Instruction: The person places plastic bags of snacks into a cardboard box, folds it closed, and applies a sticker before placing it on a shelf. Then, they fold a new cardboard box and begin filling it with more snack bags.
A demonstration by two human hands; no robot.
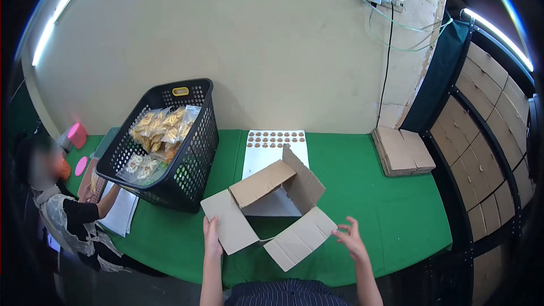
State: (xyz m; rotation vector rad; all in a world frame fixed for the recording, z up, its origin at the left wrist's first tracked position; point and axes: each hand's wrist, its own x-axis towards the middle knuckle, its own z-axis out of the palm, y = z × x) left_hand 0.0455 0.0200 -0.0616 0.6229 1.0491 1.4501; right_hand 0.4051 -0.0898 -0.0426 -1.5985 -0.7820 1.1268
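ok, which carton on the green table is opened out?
The carton between left hand and right hand: its flaps spread around an opening; the stacked cartons, far right, lie flat.

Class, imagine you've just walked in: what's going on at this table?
A person is handling an open cardboard box, its flaps splayed. The left hand holds one flap; the right hand is at another flap's corner, fingers spread. Behind the box lies a white sheet with rows of round stickers. A black basket of bagged food stands left, folded cardboard lies right, and another person is at the table's left end.
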